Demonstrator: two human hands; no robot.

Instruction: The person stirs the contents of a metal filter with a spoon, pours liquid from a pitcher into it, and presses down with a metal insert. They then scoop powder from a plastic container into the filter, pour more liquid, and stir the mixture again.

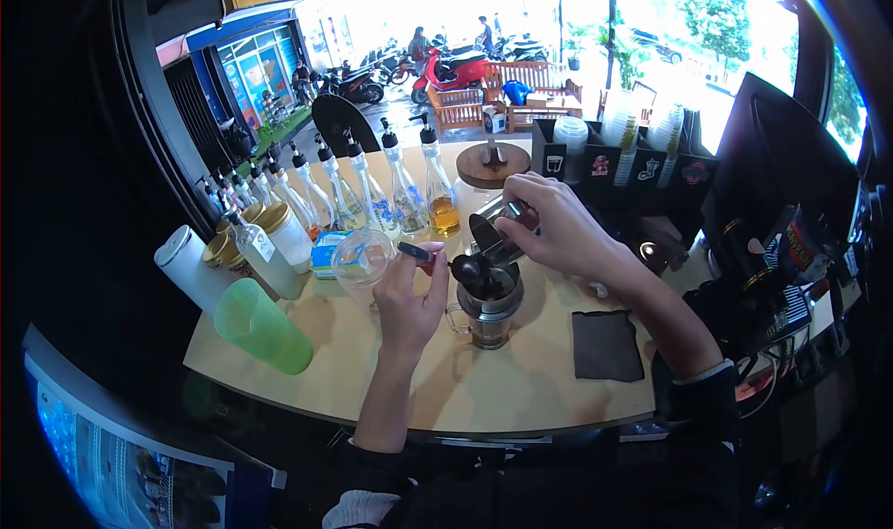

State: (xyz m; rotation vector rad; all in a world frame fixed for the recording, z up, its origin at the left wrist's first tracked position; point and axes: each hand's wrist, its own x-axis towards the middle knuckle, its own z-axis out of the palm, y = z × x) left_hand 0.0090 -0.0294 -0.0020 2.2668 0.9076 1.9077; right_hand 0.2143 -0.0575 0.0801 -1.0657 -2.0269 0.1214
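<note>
My left hand (409,298) grips a dark-handled spoon (468,270), its rounded bowl held at the mouth of a metal coffee dripper (502,309). The dripper sits on a glass mug (489,334) with a handle at its left. In my right hand (556,220) is a shiny metal cup (486,233), tilted with its mouth toward the spoon and dripper. Dark stuff shows inside the dripper; whether it is grounds or shadow is hard to make out. Left of the spoon stands a clear plastic cup (365,257).
A green pitcher (263,329) stands at the table's left, near jars and a row of pump bottles (406,199). A dark cloth (606,346) lies to the right. Behind are a round wooden board (493,164) and a black cup organizer (595,166). Machinery occupies the far right.
</note>
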